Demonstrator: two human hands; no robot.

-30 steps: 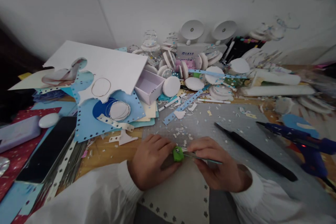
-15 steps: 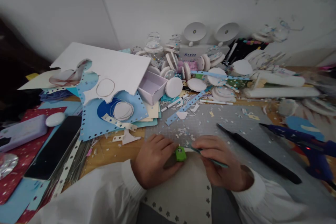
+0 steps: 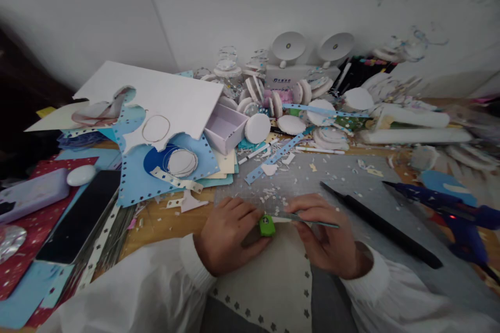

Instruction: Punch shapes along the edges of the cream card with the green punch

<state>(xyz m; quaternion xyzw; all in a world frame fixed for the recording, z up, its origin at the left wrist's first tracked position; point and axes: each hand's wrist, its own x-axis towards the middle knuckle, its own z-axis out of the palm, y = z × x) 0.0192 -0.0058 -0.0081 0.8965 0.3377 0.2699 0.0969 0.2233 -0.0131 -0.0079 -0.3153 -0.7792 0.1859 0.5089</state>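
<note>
My left hand (image 3: 232, 237) is closed around a small green craft punch (image 3: 266, 226), which sits at the upper edge of a pale paper sheet (image 3: 269, 281). Star- or flower-shaped holes run along the sheet's right and lower borders. In the fingers of my right hand (image 3: 330, 231) is a slim teal tool that looks like tweezers (image 3: 326, 224), lying almost level. My right thumb and fingertips are at the sheet's top right corner, close to the punch. Whether they also pinch the paper, I cannot tell.
A black pen-like tool (image 3: 383, 223) and a blue glue gun (image 3: 449, 208) lie on the grey cutting mat (image 3: 344, 169) at right. White discs (image 3: 258, 128) crowd the back. Left are a lilac box (image 3: 226, 132), cut paper (image 3: 167, 104) and a phone (image 3: 84, 218).
My right hand has shifted slightly, and the teal tool has turned to lie more level. More of the paper's upper edge shows beside the punch. My left hand keeps its grip on the punch.
</note>
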